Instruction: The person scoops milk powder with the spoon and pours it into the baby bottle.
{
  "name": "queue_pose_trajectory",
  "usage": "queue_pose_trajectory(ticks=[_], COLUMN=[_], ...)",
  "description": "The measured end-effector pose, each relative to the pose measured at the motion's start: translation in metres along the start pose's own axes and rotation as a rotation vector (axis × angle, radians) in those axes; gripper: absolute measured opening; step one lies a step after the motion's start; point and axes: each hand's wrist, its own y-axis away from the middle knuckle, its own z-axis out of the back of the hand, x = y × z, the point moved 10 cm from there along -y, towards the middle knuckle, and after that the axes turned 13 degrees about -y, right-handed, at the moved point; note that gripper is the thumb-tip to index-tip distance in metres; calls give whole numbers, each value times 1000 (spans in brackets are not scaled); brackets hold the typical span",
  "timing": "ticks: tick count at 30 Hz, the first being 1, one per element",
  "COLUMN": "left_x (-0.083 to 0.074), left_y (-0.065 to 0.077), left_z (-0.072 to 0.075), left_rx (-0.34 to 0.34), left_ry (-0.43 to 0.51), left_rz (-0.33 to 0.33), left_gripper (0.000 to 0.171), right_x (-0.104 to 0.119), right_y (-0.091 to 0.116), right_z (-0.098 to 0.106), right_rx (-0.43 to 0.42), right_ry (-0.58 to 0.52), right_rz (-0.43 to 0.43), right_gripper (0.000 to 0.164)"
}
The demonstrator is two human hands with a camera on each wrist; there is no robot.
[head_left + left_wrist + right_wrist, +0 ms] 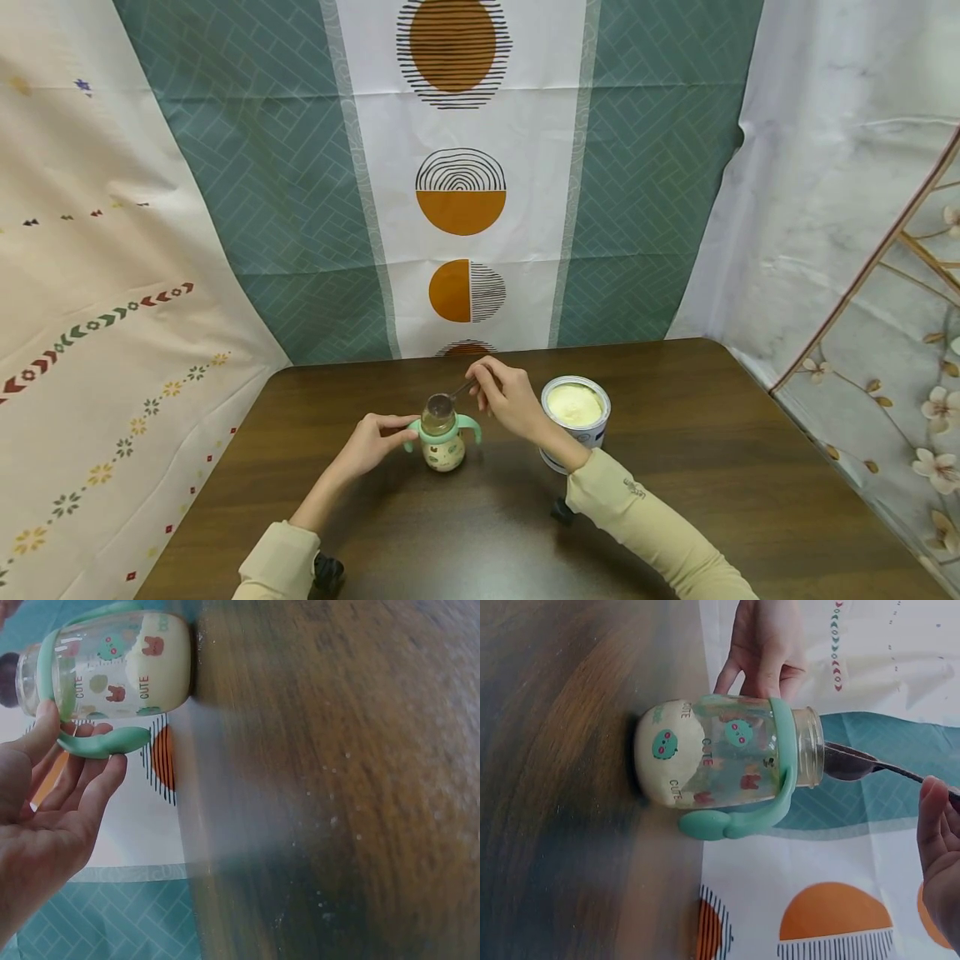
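A clear baby bottle (442,454) with green handles stands upright on the wooden table, its mouth uncovered. Pale powder fills its lower part, as the right wrist view shows. My left hand (371,446) grips the bottle's left handle (112,742) between thumb and fingers. Pinched by its thin handle in my right hand (513,404) is a dark spoon (849,763). The spoon's bowl is tilted at the bottle's mouth, and what it carries cannot be made out. To the right of the bottle stands an open can (592,437) of pale yellow powder, partly hidden behind my right forearm.
The dark wooden table (480,533) ends at a patterned cloth (292,167) hung behind it. More printed cloths (90,250) hang along the left and right sides. The can is close to my right wrist.
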Motion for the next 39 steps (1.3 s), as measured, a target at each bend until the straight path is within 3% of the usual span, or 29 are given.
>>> queue_pose_trajectory(ticks=[8, 11, 14, 21, 27, 31, 39], left_x=[1, 1, 1, 1, 1, 1, 2], left_y=[0, 0, 0, -1, 0, -1, 0], left_z=[-1, -2, -2, -1, -1, -1, -2], left_rx=[1, 3, 4, 2, 8, 5, 6], left_ry=[13, 8, 8, 20, 17, 14, 18], left_rz=[14, 4, 2, -4, 6, 4, 13], left_gripper=[37, 37, 37, 37, 37, 37, 37], right_x=[31, 30, 24, -17, -23, -20, 14], right_y=[0, 1, 1, 3, 5, 4, 3], right_z=[7, 9, 12, 17, 19, 20, 23], right_rx=[-83, -107, -137, -234, -253, -246, -237], right_ry=[-87, -105, -140, -189, -193, -198, -193], right_rz=[-59, -91, -124, -202, -208, -215, -206], right_gripper=[22, 23, 25, 29, 30, 31, 29])
